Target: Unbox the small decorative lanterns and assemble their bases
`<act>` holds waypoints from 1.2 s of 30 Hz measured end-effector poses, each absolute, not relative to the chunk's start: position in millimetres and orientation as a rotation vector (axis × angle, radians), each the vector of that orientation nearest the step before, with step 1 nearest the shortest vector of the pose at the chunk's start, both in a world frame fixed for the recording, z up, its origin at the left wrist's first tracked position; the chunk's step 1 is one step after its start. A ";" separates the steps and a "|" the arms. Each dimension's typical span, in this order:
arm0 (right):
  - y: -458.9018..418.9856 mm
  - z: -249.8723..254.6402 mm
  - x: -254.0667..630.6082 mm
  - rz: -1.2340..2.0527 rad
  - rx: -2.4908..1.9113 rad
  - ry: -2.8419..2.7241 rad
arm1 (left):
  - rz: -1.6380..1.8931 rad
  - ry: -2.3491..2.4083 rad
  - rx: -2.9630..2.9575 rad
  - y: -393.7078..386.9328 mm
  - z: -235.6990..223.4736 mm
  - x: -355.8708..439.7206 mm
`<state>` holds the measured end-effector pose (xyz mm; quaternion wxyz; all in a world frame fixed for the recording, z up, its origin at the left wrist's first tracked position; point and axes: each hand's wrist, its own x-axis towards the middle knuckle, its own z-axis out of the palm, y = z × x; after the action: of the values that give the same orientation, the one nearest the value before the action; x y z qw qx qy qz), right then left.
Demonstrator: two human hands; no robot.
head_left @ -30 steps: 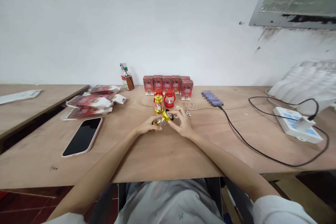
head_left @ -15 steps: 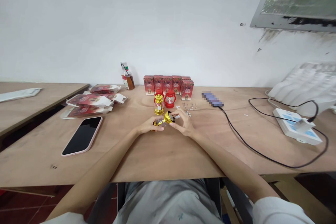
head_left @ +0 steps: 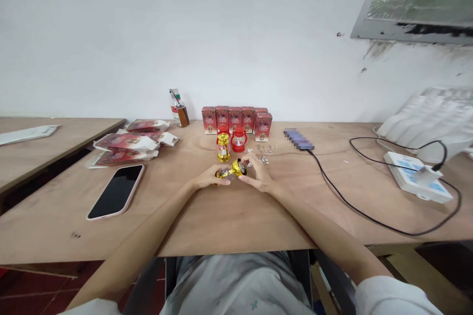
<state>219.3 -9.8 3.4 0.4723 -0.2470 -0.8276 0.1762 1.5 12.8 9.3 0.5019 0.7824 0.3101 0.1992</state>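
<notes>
A small gold lantern with a clear middle lies tipped on its side between my hands, its dark open base facing right. My left hand is closed around its left end. At the base, the thumb and fingers of my right hand pinch the rim; whether they also hold some small part cannot be made out. Just beyond stands another gold lantern, upright, with a red lantern to its right and a second red one partly hidden behind. Small metal and white pieces are scattered beyond my right hand.
Several red boxes line the wall side. Flattened red packaging and a phone lie at left, near a brown bottle. At right are a second phone, its black cable, a power strip and white bundles.
My right fingers have shifted slightly at the lantern's base, the index finger now more bent over its opening. The left hand keeps its hold, and everything else stays in place.
</notes>
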 end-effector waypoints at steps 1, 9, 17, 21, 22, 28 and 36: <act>-9.3 2.9 219.2 0.434 -0.588 -2.032 | 0.480 0.745 1.899 12.9 9.8 1.4; -5.0 -9.6 210.8 0.548 -0.671 -1.772 | 0.538 0.684 1.876 9.8 13.6 4.6; 23.8 -24.3 223.8 0.510 -0.976 -1.492 | 0.706 0.775 1.884 13.2 2.8 3.9; 35.7 -30.8 236.2 0.237 -1.216 -1.719 | 0.831 0.832 2.035 18.7 -7.8 5.7; 36.5 -31.9 237.0 0.182 -1.243 -1.761 | 0.855 0.833 2.089 20.0 -10.3 6.1; 27.9 -27.8 232.8 0.015 -1.187 -1.752 | 0.948 0.797 2.181 23.5 -17.2 6.9; -8.5 -10.0 214.4 0.045 -0.696 -1.829 | 0.901 0.746 2.090 23.8 -18.5 6.2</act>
<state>214.4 -8.5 -10.0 0.5580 -0.2951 -0.7754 0.0189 6.2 23.8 -18.5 0.3646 0.8126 0.2901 0.3502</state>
